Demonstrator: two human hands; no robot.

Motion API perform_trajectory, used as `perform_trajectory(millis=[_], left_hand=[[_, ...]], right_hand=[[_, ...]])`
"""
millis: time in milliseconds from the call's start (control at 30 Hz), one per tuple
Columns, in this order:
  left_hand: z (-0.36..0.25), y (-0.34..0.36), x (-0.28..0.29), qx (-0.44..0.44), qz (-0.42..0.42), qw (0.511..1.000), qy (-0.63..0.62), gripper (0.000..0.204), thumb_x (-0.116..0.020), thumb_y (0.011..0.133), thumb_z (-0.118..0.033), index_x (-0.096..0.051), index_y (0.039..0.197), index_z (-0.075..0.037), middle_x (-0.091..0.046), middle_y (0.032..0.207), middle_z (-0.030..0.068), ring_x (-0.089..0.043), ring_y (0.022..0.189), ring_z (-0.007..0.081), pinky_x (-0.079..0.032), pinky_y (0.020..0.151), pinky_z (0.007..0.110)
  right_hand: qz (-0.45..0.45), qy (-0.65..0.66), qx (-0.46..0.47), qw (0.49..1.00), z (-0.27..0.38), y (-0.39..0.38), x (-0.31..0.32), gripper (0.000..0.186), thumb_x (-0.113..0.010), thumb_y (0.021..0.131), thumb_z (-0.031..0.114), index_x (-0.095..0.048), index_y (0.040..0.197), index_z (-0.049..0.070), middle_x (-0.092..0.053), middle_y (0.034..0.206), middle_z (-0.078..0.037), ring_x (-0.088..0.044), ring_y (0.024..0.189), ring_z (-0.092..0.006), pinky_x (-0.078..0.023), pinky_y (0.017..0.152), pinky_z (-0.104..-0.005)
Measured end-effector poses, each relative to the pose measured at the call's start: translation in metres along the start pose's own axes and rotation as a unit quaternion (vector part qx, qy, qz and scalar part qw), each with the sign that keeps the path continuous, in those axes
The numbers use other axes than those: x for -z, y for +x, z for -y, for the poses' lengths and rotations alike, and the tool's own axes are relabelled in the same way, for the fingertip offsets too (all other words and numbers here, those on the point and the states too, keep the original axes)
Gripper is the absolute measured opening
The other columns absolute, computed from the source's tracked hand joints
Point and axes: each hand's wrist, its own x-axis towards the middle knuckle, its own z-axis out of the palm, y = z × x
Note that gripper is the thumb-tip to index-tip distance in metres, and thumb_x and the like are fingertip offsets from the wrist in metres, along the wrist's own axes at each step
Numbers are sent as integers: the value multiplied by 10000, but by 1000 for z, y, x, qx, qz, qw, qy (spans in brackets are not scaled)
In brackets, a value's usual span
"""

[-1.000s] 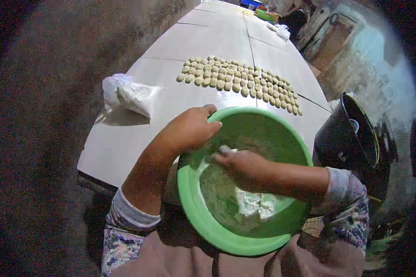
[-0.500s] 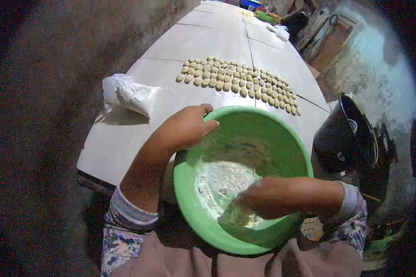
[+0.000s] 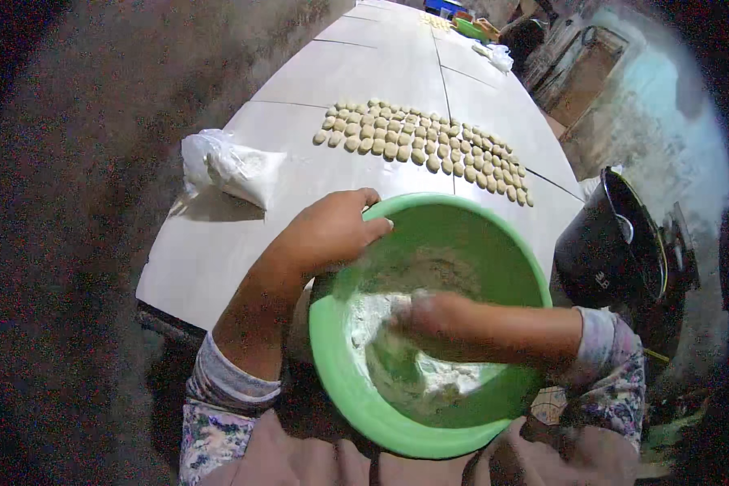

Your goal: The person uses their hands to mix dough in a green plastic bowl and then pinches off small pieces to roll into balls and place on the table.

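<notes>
A large green basin point(image 3: 326, 356) is tilted toward me at the table's near edge. My left hand point(image 3: 336, 227) grips its far left rim, thumb over the inside and fingers outside. White flour point(image 3: 454, 377) lies in the basin, spread over the bottom and up the left wall. Inside, my right hand point(image 3: 429, 317) is in the flour, smeared by motion, so its fingers do not show clearly. Beyond the basin, small oval dough pieces point(image 3: 405, 138) stand in rows on the white table point(image 3: 364, 69).
An open clear bag of white powder point(image 3: 235, 170) lies on the table to the left. A tall black bucket point(image 3: 591, 251) stands at the right. Far back are a green tray point(image 3: 470, 30), a blue container point(image 3: 441, 6) and a white plastic bag point(image 3: 500, 58).
My right hand has swept up and left through the flour, baring more of the basin's bottom and leaving flour heaped nearer the right. My left hand keeps its hold on the rim.
</notes>
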Motion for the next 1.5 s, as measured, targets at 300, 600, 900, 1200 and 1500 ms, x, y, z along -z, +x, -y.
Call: perform_trajectory(millis=[300,600,900,1200,1500], left_hand=[[2,6,0,-18,16,999,21,478,-585,815,-283,-535,1163,41,-609,1047,248,-619,935,342,-469,849,379],[-2,-1,0,-16,4,1000,19,446,-566,828,-269,-535,1153,34,-602,1050,257,-599,972,368,-448,877,404],[-6,-1,5,-45,-4,998,39,409,-595,817,-256,-567,1107,30,-624,982,247,-630,884,339,-468,824,394],[-2,2,7,-17,22,999,47,457,-588,830,-280,-538,1151,42,-590,1071,268,-598,983,360,-449,880,400],[0,-2,1,-23,24,998,44,429,-581,837,-276,-546,1132,34,-606,1030,255,-601,950,372,-450,857,412]], right_hand=[[37,169,-56,983,4,-20,26,344,-555,779,90,-529,1118,32,-608,943,-208,-612,857,-362,-501,738,-441],[-160,147,-120,969,-3,26,5,444,-492,788,29,-425,1226,1,-565,977,-228,-613,854,-385,-502,726,-463],[50,253,148,955,27,-5,-10,395,-470,800,19,-455,1194,34,-572,1043,-234,-614,864,-401,-496,740,-473],[181,257,-121,942,12,-60,1,548,-525,818,159,-349,1322,32,-494,1196,-239,-594,961,-383,-491,814,-445],[180,436,-44,881,51,-18,-22,465,-346,933,474,-514,1211,141,-559,1151,-240,-572,1062,-305,-432,914,-397]])
